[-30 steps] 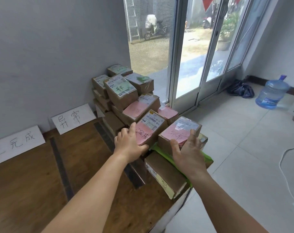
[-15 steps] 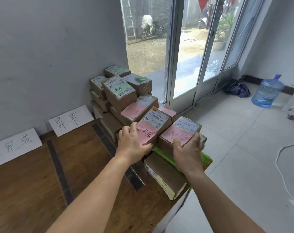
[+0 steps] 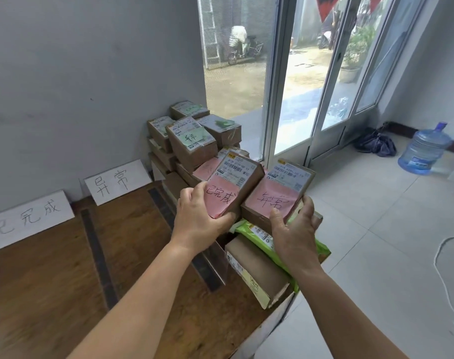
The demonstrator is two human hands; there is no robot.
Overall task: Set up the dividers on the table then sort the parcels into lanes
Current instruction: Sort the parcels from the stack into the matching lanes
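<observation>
My left hand (image 3: 198,221) grips a brown parcel with a pink note (image 3: 235,185), lifted off the pile. My right hand (image 3: 294,229) grips a second pink-noted parcel (image 3: 277,195) beside it, thumb on top. Both are tilted toward me above the stack of parcels (image 3: 192,143) at the table's right end. Below them lie a green bag parcel (image 3: 262,234) and a long brown box (image 3: 257,270). Two dark divider strips (image 3: 96,255) (image 3: 166,211) run across the wooden table (image 3: 52,294). Two white paper signs (image 3: 29,216) (image 3: 117,180) lean on the wall.
The grey wall (image 3: 91,73) backs the table. Glass doors (image 3: 311,99) stand to the right. A blue water jug (image 3: 423,149) and a dark bag (image 3: 376,143) sit on the tiled floor. A white cable (image 3: 443,268) trails at the right.
Both hands closed on the two pink-noted parcels and lifted them up off the pile toward me.
</observation>
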